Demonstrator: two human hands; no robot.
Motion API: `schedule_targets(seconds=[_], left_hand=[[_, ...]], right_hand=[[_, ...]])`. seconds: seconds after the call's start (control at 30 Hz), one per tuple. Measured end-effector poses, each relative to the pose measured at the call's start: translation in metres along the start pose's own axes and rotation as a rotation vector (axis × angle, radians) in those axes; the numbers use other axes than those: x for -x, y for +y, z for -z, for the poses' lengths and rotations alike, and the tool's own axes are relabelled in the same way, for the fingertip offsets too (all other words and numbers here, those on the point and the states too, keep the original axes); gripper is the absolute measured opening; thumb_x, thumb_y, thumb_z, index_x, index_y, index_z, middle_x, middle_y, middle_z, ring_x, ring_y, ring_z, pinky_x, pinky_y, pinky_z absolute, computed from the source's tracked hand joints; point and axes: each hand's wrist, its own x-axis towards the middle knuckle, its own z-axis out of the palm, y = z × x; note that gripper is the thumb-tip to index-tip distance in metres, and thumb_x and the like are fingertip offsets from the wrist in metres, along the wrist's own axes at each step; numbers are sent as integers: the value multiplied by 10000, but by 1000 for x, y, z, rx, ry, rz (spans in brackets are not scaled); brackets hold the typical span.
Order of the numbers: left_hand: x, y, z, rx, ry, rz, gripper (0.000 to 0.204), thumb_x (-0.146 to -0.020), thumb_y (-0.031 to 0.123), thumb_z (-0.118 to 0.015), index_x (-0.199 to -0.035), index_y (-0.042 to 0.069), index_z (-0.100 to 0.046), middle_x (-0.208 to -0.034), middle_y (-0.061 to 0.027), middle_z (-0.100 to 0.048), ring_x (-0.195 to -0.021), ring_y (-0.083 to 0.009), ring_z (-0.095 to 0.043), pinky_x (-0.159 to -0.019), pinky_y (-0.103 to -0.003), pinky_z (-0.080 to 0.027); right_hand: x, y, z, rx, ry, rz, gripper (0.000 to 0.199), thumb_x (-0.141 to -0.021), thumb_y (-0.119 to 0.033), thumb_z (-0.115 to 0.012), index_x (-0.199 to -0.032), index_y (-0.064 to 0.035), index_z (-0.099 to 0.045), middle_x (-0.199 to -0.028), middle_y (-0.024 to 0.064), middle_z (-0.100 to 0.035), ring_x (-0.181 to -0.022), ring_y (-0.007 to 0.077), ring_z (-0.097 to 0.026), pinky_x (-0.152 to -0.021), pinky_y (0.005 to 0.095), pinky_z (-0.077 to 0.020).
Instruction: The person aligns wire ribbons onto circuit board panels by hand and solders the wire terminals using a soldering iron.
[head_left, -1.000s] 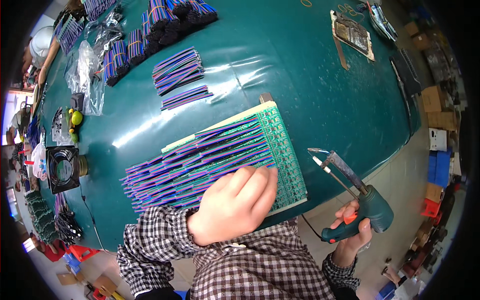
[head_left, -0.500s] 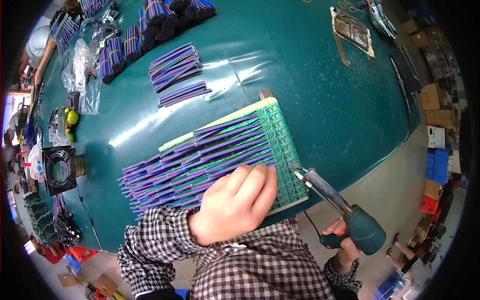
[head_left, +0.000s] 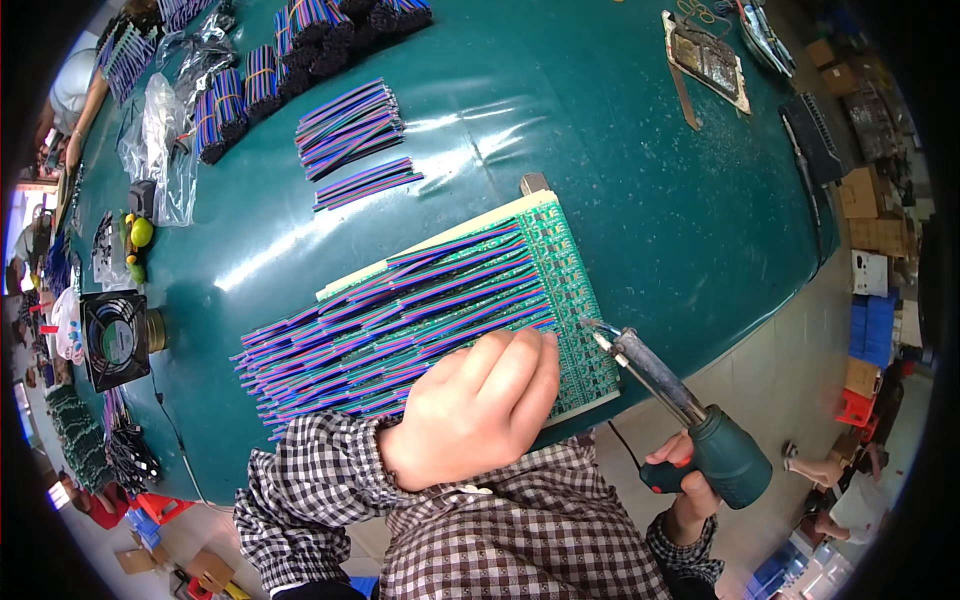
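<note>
A green circuit board panel [head_left: 562, 270] lies on a pale backing board [head_left: 350, 283] in front of me. Rows of blue, red, green and black ribbon wires [head_left: 400, 300] run leftward from its pads. My left hand [head_left: 480, 410] is closed over the lower rows, with curled fingertips close to the wire ends; whatever they pinch is hidden beneath. My right hand [head_left: 690, 485] grips a soldering gun [head_left: 735, 460] with a dark green body and a red trigger. Its metal tip points up and left, at the pads just right of my left fingers; contact cannot be made out.
Loose ribbon wires [head_left: 350, 130] lie beyond the panel, with banded wire bundles [head_left: 262, 80] farther back. At the left stand a black fan [head_left: 115, 340] and clear plastic bags [head_left: 165, 150]. A stained tray [head_left: 707, 60] sits far right. The green table's edge [head_left: 745, 325] curves at right.
The soldering gun's tip has shifted very slightly up and right, while the left hand stays over the wires. A person at the far lower right has come more into view.
</note>
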Motion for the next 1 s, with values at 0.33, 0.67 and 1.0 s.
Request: schedule_targets(seconds=[0.33, 0.67, 1.0], left_hand=[[-2, -4, 4, 78, -46, 19, 376, -744, 95, -688, -1095, -31, -741, -1014, -99, -658, -819, -198, -658, -638, -298, -546], [0, -4, 5, 100, -52, 38, 387, -742, 96, -680, -1103, -33, -738, -1024, -104, -657, -828, -206, -659, -650, -301, -553], [-1, -4, 5, 125, -55, 56, 391, -731, 108, -683, -1096, -22, -739, -1024, -99, -660, -844, -210, -671, -675, -306, -568]], right_hand=[[4, 6, 11, 22, -1, -67, 675, -763, -363, -945, -1107, 111, -610, -877, 159, -707, -811, 288, -739, -774, 421, -632], [1, 2, -2, -22, 47, -102, 673, -738, -338, -974, -1097, 113, -625, -832, 137, -727, -800, 255, -750, -785, 390, -639], [4, 9, 4, 29, 19, -74, 720, -733, -354, -977, -1129, 117, -603, -871, 159, -748, -788, 274, -762, -807, 409, -647]])
